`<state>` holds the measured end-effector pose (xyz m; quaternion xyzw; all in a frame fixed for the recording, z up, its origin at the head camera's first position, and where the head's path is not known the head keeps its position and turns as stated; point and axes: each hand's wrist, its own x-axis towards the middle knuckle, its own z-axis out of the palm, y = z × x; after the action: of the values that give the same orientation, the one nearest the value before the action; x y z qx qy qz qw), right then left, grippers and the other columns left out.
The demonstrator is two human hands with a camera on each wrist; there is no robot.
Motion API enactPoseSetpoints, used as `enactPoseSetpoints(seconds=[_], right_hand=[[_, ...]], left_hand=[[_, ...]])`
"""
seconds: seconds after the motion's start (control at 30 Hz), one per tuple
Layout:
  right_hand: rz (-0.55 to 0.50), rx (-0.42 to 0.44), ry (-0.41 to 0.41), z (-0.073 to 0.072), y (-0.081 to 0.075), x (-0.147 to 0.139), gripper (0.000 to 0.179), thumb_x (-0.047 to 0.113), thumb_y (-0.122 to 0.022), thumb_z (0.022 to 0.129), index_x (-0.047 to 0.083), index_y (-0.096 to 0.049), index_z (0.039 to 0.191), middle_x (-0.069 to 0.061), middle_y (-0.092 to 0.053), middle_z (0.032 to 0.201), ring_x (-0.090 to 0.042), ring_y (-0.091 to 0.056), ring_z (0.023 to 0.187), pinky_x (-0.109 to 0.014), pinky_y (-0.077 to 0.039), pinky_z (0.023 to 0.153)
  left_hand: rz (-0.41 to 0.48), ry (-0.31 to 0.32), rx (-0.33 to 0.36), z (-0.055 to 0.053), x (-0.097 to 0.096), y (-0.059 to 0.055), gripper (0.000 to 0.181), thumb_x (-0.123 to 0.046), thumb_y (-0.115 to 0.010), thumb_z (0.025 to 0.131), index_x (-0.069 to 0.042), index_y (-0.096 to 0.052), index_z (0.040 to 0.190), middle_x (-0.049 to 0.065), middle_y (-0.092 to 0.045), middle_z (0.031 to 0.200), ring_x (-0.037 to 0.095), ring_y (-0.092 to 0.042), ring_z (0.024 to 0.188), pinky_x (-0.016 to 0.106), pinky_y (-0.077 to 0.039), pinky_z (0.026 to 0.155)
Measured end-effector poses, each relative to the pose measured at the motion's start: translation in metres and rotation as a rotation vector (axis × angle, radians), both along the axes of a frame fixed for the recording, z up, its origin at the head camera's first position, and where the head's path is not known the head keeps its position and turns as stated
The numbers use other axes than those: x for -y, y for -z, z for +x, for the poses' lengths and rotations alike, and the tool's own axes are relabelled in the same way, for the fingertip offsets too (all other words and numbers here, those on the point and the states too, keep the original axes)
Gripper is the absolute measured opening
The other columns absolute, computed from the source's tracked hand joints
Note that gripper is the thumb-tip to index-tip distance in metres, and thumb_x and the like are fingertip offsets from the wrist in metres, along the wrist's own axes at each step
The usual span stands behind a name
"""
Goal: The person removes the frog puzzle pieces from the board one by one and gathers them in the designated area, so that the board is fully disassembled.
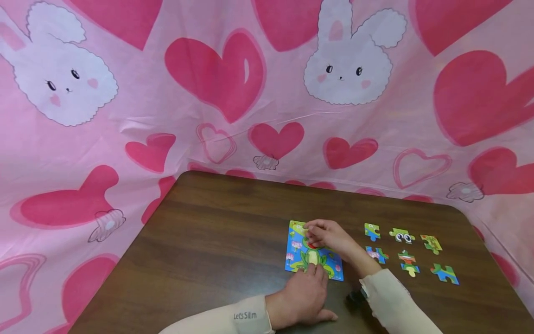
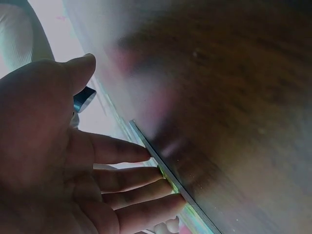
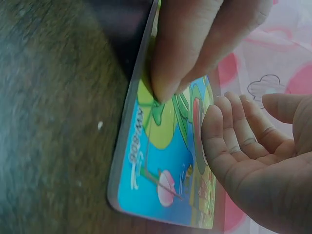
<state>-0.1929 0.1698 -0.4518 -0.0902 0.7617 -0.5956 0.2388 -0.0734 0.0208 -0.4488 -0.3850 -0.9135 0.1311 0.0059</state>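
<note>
A puzzle board (image 1: 292,250) with a green frog on blue lies on the brown table. My left hand (image 1: 306,292) rests its straight fingertips on the board's near edge, over the frog's lower part. In the left wrist view, those fingers (image 2: 141,209) meet the board's thin edge, with the thumb held apart. My right hand (image 1: 331,236) is over the board's upper right, partly covering the frog's head. The right wrist view shows its fingers (image 3: 234,122) loosely bent beside the frog's red mouth, with no piece seen in them.
Several loose puzzle pieces lie in two rows right of the board, among them a piece with two eyes (image 1: 403,236) and a blue-green piece (image 1: 445,273). A small dark object (image 1: 355,298) is by the right wrist. Behind the table (image 1: 200,241) hangs a pink heart-patterned cloth (image 1: 292,97).
</note>
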Motion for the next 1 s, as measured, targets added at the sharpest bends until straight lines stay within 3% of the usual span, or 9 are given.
enactPoseSetpoints(seconds=[0.43, 0.73, 1.0], right_hand=[[0.033, -0.015, -0.01, -0.004, 0.0, 0.019, 0.038, 0.021, -0.054, 0.106, -0.007, -0.059, 0.131, -0.022, -0.069, 0.111, -0.018, -0.068, 0.087, -0.033, -0.059, 0.082], [0.07, -0.026, -0.083, -0.003, -0.003, 0.026, 0.037, 0.02, -0.053, 0.107, -0.008, -0.059, 0.13, -0.023, -0.069, 0.114, -0.023, -0.069, 0.094, -0.037, -0.059, 0.089], [0.049, -0.008, -0.116, -0.002, -0.005, 0.029, 0.038, 0.02, -0.053, 0.106, -0.009, -0.057, 0.131, -0.027, -0.067, 0.118, -0.027, -0.07, 0.101, -0.041, -0.057, 0.093]], left_hand=[[0.014, 0.003, 0.01, -0.002, 0.002, 0.001, 0.087, -0.084, -0.041, 0.088, -0.013, -0.057, 0.134, 0.001, -0.057, 0.132, 0.013, -0.054, 0.111, 0.024, -0.053, 0.076], [0.012, -0.011, 0.11, -0.003, 0.003, -0.001, 0.083, -0.078, -0.043, 0.092, -0.016, -0.051, 0.147, 0.001, -0.05, 0.151, 0.015, -0.05, 0.133, 0.03, -0.052, 0.097], [0.001, -0.005, 0.117, -0.003, 0.003, 0.0, 0.082, -0.077, -0.043, 0.093, -0.018, -0.05, 0.149, 0.001, -0.049, 0.153, 0.015, -0.049, 0.135, 0.03, -0.052, 0.098]])
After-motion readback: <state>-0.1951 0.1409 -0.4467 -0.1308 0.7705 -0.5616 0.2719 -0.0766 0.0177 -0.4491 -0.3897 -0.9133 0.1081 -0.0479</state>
